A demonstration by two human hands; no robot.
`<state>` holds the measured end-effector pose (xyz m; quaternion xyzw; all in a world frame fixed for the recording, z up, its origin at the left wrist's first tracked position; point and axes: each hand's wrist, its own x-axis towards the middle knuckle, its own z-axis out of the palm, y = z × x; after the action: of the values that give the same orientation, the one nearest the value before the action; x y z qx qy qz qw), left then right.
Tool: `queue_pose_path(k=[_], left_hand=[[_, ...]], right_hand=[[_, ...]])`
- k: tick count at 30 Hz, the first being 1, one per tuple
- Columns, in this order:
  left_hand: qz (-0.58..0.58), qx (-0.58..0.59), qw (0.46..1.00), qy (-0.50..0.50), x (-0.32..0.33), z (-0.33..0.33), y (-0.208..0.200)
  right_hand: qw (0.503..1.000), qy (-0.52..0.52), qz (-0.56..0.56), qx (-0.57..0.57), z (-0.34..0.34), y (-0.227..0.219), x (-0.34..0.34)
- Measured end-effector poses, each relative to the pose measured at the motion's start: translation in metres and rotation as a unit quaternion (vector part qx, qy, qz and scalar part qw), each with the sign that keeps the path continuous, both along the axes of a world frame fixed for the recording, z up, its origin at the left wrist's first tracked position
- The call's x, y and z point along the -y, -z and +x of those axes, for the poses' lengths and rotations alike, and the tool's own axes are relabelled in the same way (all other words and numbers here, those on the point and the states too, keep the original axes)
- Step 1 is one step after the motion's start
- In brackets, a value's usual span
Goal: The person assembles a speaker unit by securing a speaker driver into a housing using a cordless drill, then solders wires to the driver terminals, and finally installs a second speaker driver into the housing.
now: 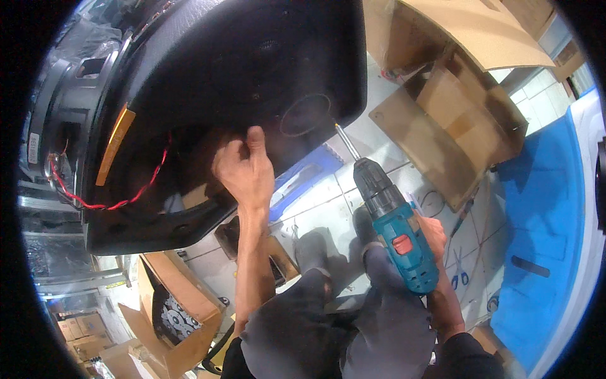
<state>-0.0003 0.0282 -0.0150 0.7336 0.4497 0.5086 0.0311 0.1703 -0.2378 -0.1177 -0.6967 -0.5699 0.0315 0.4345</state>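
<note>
My right hand (433,239) grips a teal and black cordless drill (404,252) by its handle. A long driver bit (347,142) points up and left from the chuck, its tip beside the edge of a large black moulded housing (303,57) that looks like a speaker cabinet. In front of this housing is my left hand (246,170), its fingers curled and its thumb pointing up. What those fingers hold, if anything, is hidden. A twisted red and black wire (120,205) hangs across the housing's left side, near a yellow strip (115,146).
An opened cardboard box (467,120) stands at the upper right, beside a blue plastic panel (543,215). Blue-handled scissors (462,278) lie on the tiled floor. Another box (189,297) with round parts inside sits at lower left. A blue flat piece (309,177) lies beneath the housing.
</note>
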Motion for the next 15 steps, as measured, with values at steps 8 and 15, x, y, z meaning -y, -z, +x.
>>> queue_pose_path(k=[8, 15], left_hand=[[0.000, 0.046, 0.998, 0.031, 0.000, 0.003, 0.000], [0.026, 0.046, 0.998, 0.038, -0.002, 0.003, 0.001]], right_hand=[[0.997, 0.036, 0.020, -0.072, -0.003, 0.001, 0.002], [0.994, 0.030, -0.072, -0.078, -0.001, -0.008, -0.004]])
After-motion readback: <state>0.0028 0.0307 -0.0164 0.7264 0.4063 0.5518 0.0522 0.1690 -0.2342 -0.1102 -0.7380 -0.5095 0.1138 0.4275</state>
